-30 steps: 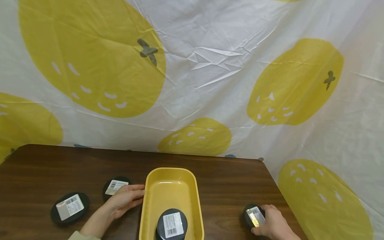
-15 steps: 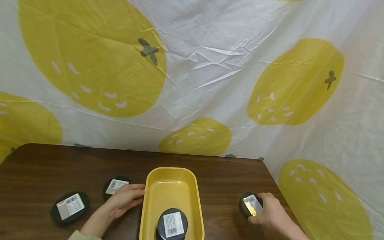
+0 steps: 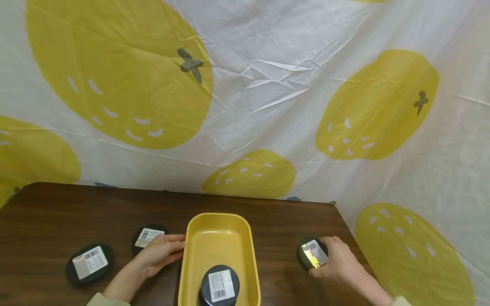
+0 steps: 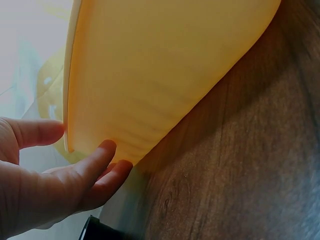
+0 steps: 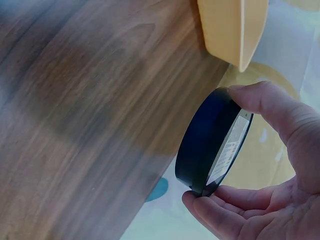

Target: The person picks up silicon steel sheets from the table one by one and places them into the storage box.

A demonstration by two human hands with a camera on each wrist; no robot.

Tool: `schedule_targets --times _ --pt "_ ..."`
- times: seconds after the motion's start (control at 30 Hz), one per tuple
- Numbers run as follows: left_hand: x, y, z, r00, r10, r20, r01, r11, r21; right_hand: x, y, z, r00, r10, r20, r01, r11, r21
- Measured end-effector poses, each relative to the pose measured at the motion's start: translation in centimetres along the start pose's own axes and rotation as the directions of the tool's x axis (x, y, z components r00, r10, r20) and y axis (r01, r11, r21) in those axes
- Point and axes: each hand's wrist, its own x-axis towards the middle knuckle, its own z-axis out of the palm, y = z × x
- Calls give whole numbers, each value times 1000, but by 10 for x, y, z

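- Tray (image 3: 214, 244), yellow, oblong, round-cornered, smooth and probably plastic: stands on a dark brown wood-grain table (image 3: 277, 233), its length running away from me. Walls look stiff, the whole light enough to slide; best steadied by rim or side.
- Left hand (image 3: 160, 255), bare: fingers extended and a little apart, tips touching the tray's left rim and outer wall, curled round nothing.
- Held disc (image 3: 311, 257), black, round, shallow, hard-looking, with a white, partly shiny printed label on its face: in my right hand, to the right of the tray and apart from it, raised off the table as far as I can judge.
- Right hand (image 3: 340, 259), bare: thumb on one edge, fingertips on the opposite edge, parted by the disc's width; palm clear of it.
- Handling, by my estimate: stiff, fairly light, not easily broken; side wall likely slick, so a pinch across the edges suits better than the glossy label.
- Tray's disc (image 3: 219, 285), black, round, labelled: at the near end, label up. Whether another lies beneath I cannot tell.
- Outer left disc (image 3: 89, 264), black, labelled: flat on the table.
- Inner left disc (image 3: 148, 238), matching: just beyond my left hand, partly hidden.
- Cloth (image 3: 264, 131), white, creased, printed with yellow fruit: hangs behind.
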Motion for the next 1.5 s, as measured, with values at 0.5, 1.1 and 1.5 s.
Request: schedule_targets --times 0.5,1.1,1.5 --pt "1 -2 -2 1000 6 3 -6 1000 -2 5 -31 9 997 -71 19 70 996 49" --pt "1 -2 -1 1000 8 22 -8 1000 -3 7 -59 15 989 -146 13 145 988 47" --pt "0 1 0 1000 -2 7 2 1000 -2 8 -68 11 985 -164 44 162 985 59"
